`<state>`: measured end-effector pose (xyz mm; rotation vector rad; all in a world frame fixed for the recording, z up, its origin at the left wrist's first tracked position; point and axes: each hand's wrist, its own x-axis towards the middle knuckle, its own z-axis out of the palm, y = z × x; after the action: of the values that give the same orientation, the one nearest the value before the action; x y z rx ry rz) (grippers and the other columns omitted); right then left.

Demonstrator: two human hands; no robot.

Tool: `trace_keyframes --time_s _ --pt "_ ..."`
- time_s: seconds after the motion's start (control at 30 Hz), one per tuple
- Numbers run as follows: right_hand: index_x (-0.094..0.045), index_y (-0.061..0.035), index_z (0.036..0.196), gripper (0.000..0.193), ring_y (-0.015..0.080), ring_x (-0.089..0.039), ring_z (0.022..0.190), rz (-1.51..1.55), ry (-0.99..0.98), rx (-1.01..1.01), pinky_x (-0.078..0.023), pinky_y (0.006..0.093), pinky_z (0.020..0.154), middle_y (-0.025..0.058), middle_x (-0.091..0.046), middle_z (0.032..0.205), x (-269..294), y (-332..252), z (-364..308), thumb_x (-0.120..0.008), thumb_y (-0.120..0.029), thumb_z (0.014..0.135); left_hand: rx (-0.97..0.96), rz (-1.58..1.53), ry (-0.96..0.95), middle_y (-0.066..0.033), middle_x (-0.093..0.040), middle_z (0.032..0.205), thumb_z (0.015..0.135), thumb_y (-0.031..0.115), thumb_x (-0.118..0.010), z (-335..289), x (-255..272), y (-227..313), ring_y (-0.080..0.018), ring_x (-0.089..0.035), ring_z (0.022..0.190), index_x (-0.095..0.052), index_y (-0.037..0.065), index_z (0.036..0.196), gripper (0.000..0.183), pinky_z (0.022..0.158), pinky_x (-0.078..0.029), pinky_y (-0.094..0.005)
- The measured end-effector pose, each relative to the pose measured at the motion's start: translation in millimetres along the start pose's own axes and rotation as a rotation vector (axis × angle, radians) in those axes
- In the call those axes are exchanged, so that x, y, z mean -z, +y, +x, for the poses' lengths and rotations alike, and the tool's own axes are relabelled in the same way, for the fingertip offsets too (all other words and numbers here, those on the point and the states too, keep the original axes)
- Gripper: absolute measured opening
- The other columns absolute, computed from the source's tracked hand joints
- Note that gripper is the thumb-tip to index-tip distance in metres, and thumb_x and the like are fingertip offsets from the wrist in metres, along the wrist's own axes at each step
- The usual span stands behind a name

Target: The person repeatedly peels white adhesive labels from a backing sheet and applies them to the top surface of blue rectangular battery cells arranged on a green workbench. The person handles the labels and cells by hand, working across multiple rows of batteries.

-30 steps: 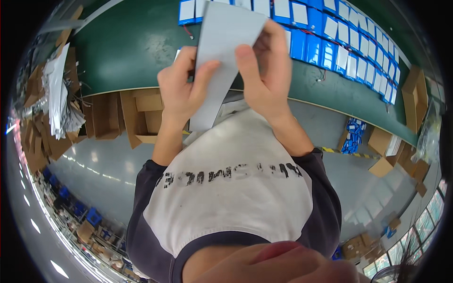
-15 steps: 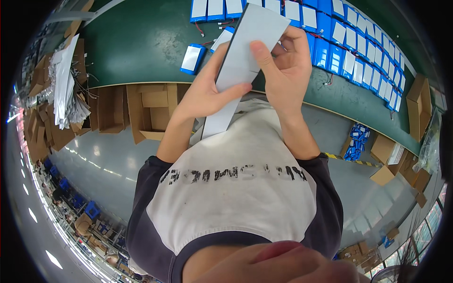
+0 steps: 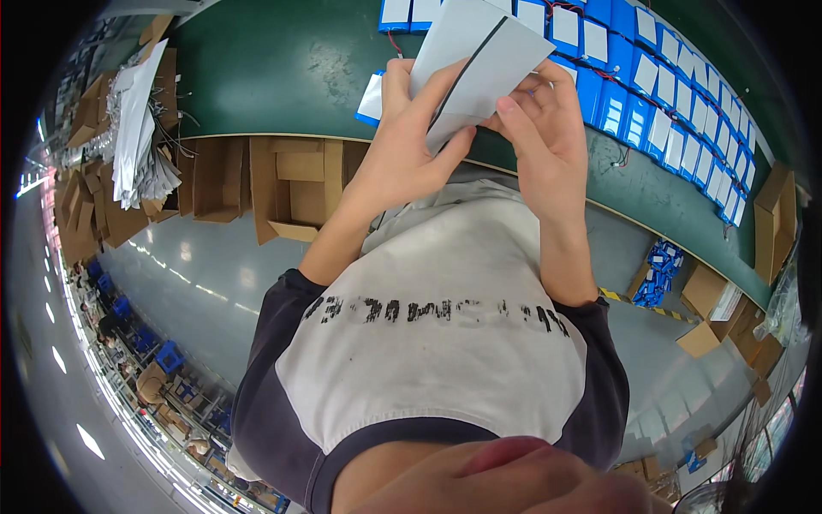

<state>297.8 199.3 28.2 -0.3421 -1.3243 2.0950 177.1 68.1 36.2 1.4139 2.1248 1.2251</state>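
Note:
Above the near edge of the green table, a light grey, flat sheet point(image 3: 505, 64) with a dark line running slantwise across it is held up between my two hands. My left hand point(image 3: 407, 150) is closed on its left side, thumb at the lower edge and fingers partly hidden. My right hand point(image 3: 552, 133) pinches the lower right edge, with thumb in front and the other fingers curled. Just left of my left hand, a blue battery pack point(image 3: 370, 101) with a white face lies on the table, partly covered by the hand.
Rows of blue battery packs point(image 3: 681, 111) with thin red leads fill the right of the green table point(image 3: 257, 81). White sheets point(image 3: 135, 128) are heaped at the left. Open cardboard boxes point(image 3: 295, 184) stand below the table edge; a box of small blue packs point(image 3: 658, 272) sits lower right.
The long grey sheet now shows as a broader piece, its dark line crossing the middle rather than the left edge. My right thumb has slid down to its lower edge. The whole view has shifted slightly.

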Motion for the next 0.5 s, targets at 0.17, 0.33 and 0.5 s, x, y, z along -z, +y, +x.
trace_keyframes --time_s 0.17,0.33,0.5 --pt "-0.046 0.0016 0.138 0.038 0.0121 -0.059 0.095 0.075 0.098 -0.124 -0.054 0.028 0.076 0.0092 -0.061 0.119 -1.6 -13.1 -8.9 -0.059 -0.004 0.103 -0.094 0.018 -0.023 -0.0138 -0.044 0.126 0.086 0.032 -0.076 4.1 7.3 4.6 -0.0313 -0.041 0.117 -0.052 0.002 0.148 0.073 0.105 -0.039 -0.0415" --pt "-0.058 0.0008 0.124 0.021 0.0079 -0.057 0.082 -0.191 0.223 -0.099 -0.047 0.0218 0.067 0.0044 -0.064 0.101 20.6 -37.5 -20.2 -0.059 -0.007 0.105 -0.129 0.029 0.073 -0.0128 -0.053 0.108 0.098 0.04 -0.057 10.7 21.5 -10.6 -0.0312 -0.04 0.107 -0.059 0.012 0.146 0.056 0.103 -0.034 -0.0414" --pt "-0.065 -0.0033 0.111 0.014 0.0056 -0.053 0.075 -0.949 0.196 0.348 -0.04 0.0231 0.062 -0.0003 -0.064 0.087 100.7 -93.7 22.0 -0.065 -0.014 0.102 -0.018 -0.085 0.174 -0.0102 -0.059 0.094 0.104 0.019 -0.048 16.3 11.4 -9.3 -0.0247 -0.05 0.085 -0.061 0.008 0.141 0.041 0.085 -0.041 -0.0354"
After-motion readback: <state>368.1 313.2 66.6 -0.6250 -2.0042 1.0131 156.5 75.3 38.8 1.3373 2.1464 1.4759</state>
